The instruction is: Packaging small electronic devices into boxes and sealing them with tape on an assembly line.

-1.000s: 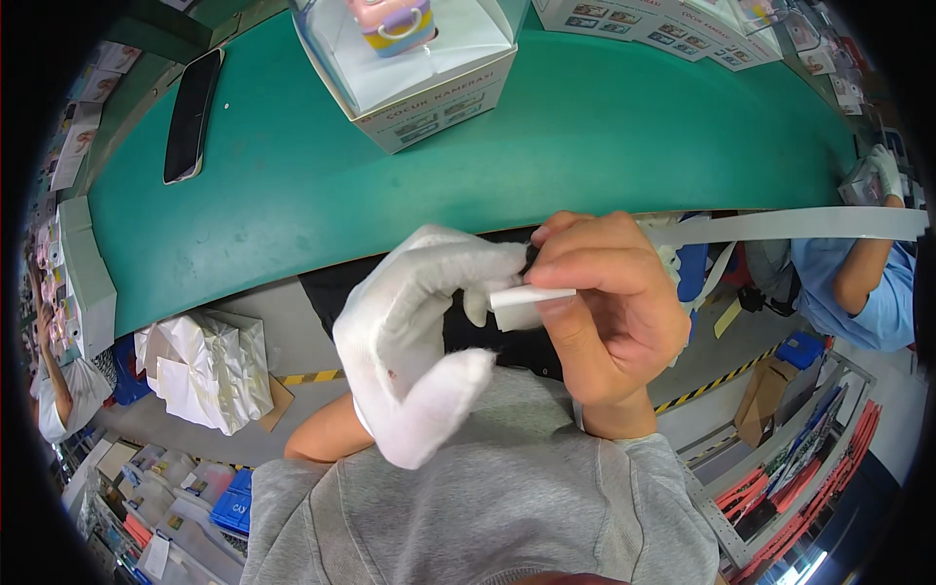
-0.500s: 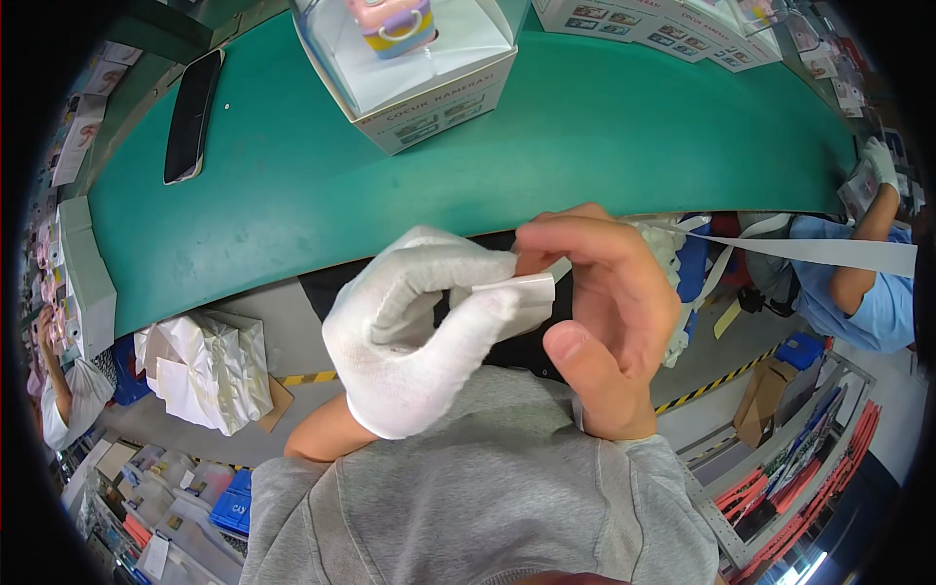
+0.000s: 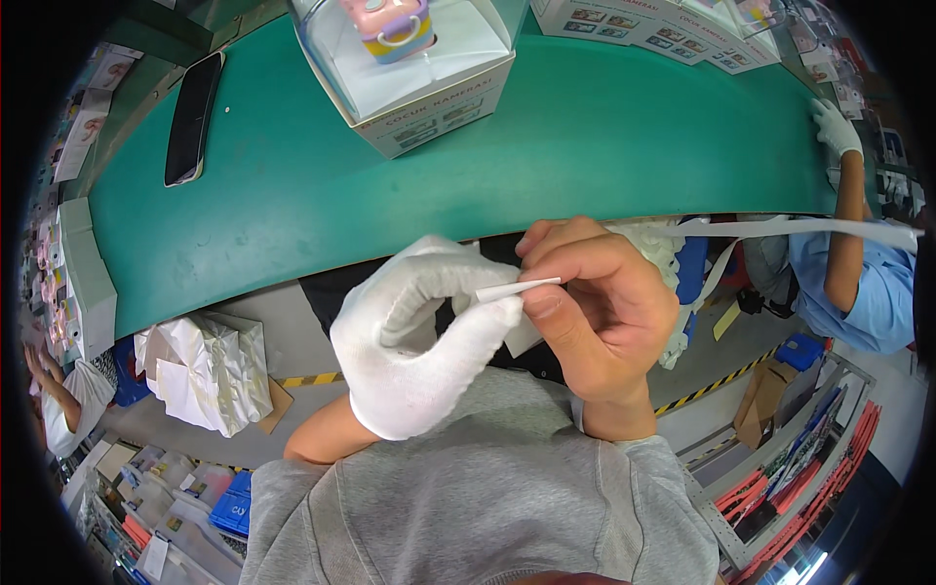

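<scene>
My left hand (image 3: 405, 331), in a white glove, is closed with thumb and fingertips pinching a narrow white strip (image 3: 502, 290) that looks like paper or tape. The strip is seen nearly edge-on. My right hand (image 3: 604, 302) is bare, and its thumb and forefinger close on the strip's right end. A pale flap (image 3: 523, 337) hangs below the fingertips, partly hidden by them. Both hands are in front of the green table's near edge, above my lap. Behind my right hand, a long white band (image 3: 780, 228) stretches off to the right; where it begins is hidden.
On the green table (image 3: 292, 195) stand an open box (image 3: 429, 112) with a pink toy camera (image 3: 390, 24) and a black phone (image 3: 193, 117). More boxes (image 3: 663, 34) line the far right. A co-worker's gloved hand (image 3: 836, 127) works at right. A shiny white bag (image 3: 210, 375) sits lower left.
My right thumb and forefinger have closed onto the strip, which has turned edge-on. The long band has lifted slightly. The co-worker's gloved hand at right has moved over the table.
</scene>
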### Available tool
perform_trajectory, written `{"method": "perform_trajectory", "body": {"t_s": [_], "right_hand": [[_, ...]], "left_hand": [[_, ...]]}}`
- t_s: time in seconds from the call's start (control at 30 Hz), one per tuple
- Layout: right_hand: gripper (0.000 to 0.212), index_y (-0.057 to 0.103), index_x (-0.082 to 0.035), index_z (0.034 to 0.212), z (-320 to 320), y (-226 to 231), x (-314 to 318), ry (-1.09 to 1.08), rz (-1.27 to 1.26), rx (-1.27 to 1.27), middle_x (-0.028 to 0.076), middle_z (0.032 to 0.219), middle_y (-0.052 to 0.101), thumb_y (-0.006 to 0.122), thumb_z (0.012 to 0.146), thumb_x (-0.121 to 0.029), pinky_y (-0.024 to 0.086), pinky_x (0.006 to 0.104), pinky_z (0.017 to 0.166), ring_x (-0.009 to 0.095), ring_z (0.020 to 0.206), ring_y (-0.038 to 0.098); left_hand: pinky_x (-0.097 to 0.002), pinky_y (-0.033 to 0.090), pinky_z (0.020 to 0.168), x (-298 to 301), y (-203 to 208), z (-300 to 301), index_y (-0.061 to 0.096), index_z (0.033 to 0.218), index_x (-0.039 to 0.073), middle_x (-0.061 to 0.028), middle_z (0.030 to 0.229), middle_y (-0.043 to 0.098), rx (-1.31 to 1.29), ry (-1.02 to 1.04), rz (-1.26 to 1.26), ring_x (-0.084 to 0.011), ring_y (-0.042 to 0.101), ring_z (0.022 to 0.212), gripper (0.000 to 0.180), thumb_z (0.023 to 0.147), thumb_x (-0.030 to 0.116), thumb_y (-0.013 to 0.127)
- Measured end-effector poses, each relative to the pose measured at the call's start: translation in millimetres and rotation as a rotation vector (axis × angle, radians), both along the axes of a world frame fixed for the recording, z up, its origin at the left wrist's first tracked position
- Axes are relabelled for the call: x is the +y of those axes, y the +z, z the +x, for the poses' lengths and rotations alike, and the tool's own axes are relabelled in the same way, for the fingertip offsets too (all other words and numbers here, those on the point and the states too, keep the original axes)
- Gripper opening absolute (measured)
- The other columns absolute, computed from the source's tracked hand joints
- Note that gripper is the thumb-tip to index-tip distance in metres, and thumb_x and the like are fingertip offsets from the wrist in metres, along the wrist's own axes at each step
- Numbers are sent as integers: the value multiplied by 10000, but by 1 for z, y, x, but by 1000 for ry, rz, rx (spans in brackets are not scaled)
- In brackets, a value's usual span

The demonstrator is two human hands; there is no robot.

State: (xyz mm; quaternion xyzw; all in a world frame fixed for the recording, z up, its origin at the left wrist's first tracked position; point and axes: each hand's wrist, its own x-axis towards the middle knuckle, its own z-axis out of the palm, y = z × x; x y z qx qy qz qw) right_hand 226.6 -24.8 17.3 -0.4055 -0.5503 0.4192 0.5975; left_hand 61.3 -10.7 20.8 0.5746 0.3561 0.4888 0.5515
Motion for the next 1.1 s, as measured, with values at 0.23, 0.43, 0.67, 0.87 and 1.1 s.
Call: {"method": "perform_trajectory", "body": {"t_s": [0.23, 0.43, 0.67, 0.87, 1.1], "right_hand": [[203, 587, 4, 832, -1, -18, 7, -95, 223, -57, 92, 721, 619, 774, 877, -58, 496, 368, 652, 178, 634, 541], [219, 582, 17, 828, -4, -37, 13, -105, 331, -25, 101, 721, 607, 765, 891, -86, 494, 363, 629, 185, 626, 526], [76, 588, 41, 936, -9, -45, 16, -34, 162, 0, 134, 874, 626, 652, 933, 0, 464, 337, 716, 194, 766, 532], [87, 615, 36, 929, 23, -32, 60, 27, 389, -367, 82, 723, 627, 697, 902, 27, 401, 252, 523, 125, 583, 535], [81, 694, 20, 878, 32, -9, 116, 126, 522, -659, 87, 729, 686, 765, 841, 18, 459, 264, 500, 153, 552, 621]], "left_hand": [[-256, 487, 627, -3, 5, 10, 719, 973, -19, -111, 882, 698, 23, 32, 25, -127, 613, 706, 124, 853, -39, 747], [-265, 507, 665, -3, -5, 9, 710, 978, -30, -123, 905, 703, 38, 36, 48, -152, 646, 749, 127, 856, -53, 738], [-297, 530, 737, 3, -19, 3, 703, 983, -38, -147, 933, 706, 106, 169, 95, -210, 682, 830, 138, 850, -65, 727], [-410, 520, 859, 61, -12, -41, 492, 1378, -87, -253, 1288, 578, 322, 430, 978, -354, 623, 1116, 879, 710, 336, 877], [-502, 481, 999, 116, 47, -37, 529, 1337, -96, -248, 1361, 559, 920, 186, 1055, -420, 573, 1233, 976, 581, 346, 961]]}}
